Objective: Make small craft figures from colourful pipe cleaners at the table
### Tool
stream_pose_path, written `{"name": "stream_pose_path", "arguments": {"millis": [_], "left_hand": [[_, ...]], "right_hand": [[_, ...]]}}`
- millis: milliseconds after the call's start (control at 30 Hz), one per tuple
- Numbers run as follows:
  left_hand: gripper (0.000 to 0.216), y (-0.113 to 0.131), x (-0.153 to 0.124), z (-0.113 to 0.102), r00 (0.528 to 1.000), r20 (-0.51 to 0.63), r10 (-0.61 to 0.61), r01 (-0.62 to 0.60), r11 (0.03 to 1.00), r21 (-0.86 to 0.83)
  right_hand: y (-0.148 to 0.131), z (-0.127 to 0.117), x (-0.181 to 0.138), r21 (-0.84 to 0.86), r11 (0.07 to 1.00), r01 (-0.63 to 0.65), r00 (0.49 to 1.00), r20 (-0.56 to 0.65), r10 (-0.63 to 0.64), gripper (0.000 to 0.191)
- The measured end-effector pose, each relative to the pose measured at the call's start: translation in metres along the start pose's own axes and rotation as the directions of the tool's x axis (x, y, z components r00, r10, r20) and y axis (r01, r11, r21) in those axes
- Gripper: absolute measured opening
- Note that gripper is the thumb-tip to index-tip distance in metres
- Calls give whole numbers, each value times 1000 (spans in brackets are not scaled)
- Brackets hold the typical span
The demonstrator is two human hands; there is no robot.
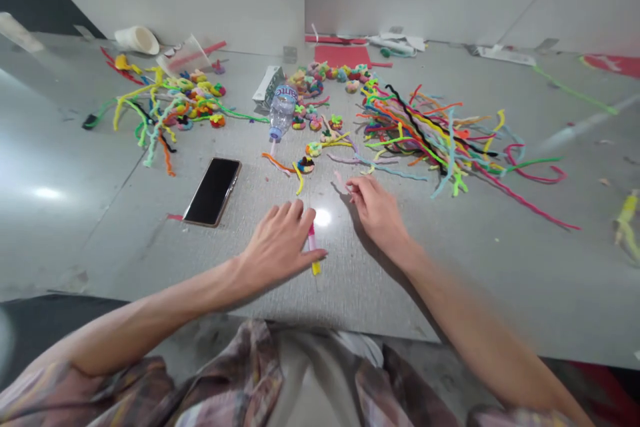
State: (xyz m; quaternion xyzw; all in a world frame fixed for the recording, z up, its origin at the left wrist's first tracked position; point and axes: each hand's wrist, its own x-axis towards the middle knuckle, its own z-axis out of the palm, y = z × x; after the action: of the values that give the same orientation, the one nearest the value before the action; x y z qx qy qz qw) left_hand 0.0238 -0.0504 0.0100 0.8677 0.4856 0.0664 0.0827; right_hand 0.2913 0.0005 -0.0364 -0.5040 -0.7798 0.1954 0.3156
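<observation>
My right hand (pixel 373 210) pinches a short pale pink pipe cleaner (pixel 340 178) between thumb and fingertips, its free end sticking out to the left. Palm down, my left hand (pixel 283 237) is low over the grey table, thumb spread away from the fingers. Partly under it lies a slim pink and yellow stick (pixel 313 250) with a thin tip; whether the hand presses on it I cannot tell. Ahead of the hands are a small dark and multicoloured pipe-cleaner piece (pixel 305 165), an orange pipe cleaner (pixel 277 162) and a yellow one (pixel 300 180).
A phone (pixel 213 191) lies on the left. Behind stand a plastic bottle (pixel 282 110) upside down or tilted, and a small box (pixel 269 85). Loose pipe cleaners (pixel 430 127) spread at right, more (pixel 160 103) at left. A clear cup (pixel 187 57) lies near the back panel.
</observation>
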Motion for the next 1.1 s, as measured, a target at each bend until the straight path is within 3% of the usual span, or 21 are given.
{"name": "stream_pose_path", "arguments": {"millis": [67, 167, 367, 467, 500, 567, 633, 667, 700, 833, 900, 1000, 1100], "left_hand": [[47, 13, -6, 5, 990, 119, -80, 71, 995, 76], [24, 18, 0, 4, 976, 200, -89, 81, 996, 47], [30, 2, 48, 3, 982, 133, -134, 135, 991, 2], [13, -10, 75, 10, 979, 139, -148, 179, 952, -249], [11, -14, 81, 13, 973, 174, -149, 210, 885, -416], [11, -20, 85, 16, 955, 267, -132, 291, 599, -746], [16, -23, 81, 17, 951, 288, -112, 308, 293, -905], [23, -24, 78, 17, 956, 274, -104, 291, 219, -931], [32, -24, 74, 15, 965, 242, -105, 260, 217, -941], [35, -26, 61, 8, 993, 74, -94, 112, 515, -850], [30, -27, 58, 7, 993, -39, -116, 40, 611, -791], [29, -26, 52, 10, 969, -204, -136, -53, 696, -716], [30, -24, 47, 13, 965, -244, -100, -100, 717, -690]], "right_hand": [[2, 2, 1, 13, 1000, -10, 1000, -1, 10, 27], [6, 3, 1, 43, 999, -1, 1000, -15, 2, 25], [5, 3, -1, 226, 974, 26, 992, -129, 4, 25], [3, 3, -2, 351, 936, 13, 976, -208, 65, 25], [2, 3, -2, 370, 929, 14, 971, -228, 76, 25], [1, 3, -3, 355, 934, 28, 965, -253, 68, 24], [-2, 3, -3, 297, 954, 51, 969, -244, 24, 21], [-4, 3, -3, 270, 961, 63, 974, -226, 0, 21], [-7, 4, -4, 254, 964, 74, 979, -202, -22, 21], [-21, 6, -8, 250, 965, 81, 993, -101, -57, 26], [-27, 6, -10, 225, 970, 91, 994, -76, -75, 27], [-32, 4, -11, 200, 972, 123, 991, -84, -108, 29], [-34, 2, -12, 191, 972, 137, 988, -98, -120, 32]]}}
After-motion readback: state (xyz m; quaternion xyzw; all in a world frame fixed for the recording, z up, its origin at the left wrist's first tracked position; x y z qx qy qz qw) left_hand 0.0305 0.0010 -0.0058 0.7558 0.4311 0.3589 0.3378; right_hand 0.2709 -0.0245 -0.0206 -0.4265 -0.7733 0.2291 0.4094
